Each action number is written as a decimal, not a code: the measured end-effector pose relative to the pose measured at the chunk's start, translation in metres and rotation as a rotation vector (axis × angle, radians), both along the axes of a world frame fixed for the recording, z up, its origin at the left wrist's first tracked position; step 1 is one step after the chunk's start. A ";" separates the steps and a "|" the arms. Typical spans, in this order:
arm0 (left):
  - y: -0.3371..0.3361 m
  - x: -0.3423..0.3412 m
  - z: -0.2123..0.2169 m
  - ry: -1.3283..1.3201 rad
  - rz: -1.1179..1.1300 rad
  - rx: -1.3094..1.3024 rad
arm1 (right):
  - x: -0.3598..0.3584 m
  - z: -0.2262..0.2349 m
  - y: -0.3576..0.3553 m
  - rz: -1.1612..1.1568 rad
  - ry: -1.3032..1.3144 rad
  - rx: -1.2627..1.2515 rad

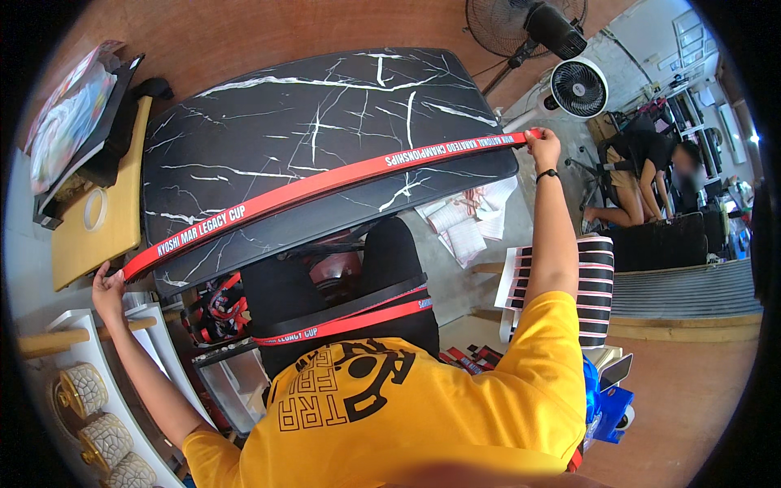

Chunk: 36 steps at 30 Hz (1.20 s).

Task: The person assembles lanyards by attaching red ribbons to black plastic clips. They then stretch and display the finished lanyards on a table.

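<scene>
A long red ribbon with white lettering (317,180) is stretched taut across the front part of the black marble-patterned table (268,122). My left hand (110,291) pinches its near left end, just past the table's left corner. At the far right, my right hand (543,148) grips the other end between thumb and fingers, beyond the table's right edge. Both arms are spread wide. Across my lap lie a similar red ribbon (366,320) and a black strip (342,307), their ends partly hidden.
White papers (468,220) hang below the table's right end. A white fan (578,88) and a larger dark fan (529,28) stand behind. Striped material (595,285) sits at right; a tape roll (95,210) rests on a wooden board at left. Another person (643,167) bends down farther right.
</scene>
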<state>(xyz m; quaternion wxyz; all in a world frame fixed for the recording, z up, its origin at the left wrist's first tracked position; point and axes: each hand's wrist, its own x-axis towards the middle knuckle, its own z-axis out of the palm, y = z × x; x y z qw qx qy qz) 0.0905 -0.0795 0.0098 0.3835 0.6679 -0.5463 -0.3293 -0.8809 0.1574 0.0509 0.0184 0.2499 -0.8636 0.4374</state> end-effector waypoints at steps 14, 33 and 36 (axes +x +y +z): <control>-0.005 0.017 -0.010 -0.006 0.059 -0.069 | 0.005 0.000 0.015 0.023 0.456 0.088; 0.122 -0.178 0.090 -0.217 -0.182 -0.424 | 0.098 0.062 -0.013 0.484 0.894 0.547; 0.178 -0.258 0.068 -0.298 -0.593 -0.245 | 0.191 0.070 -0.014 0.793 0.898 0.088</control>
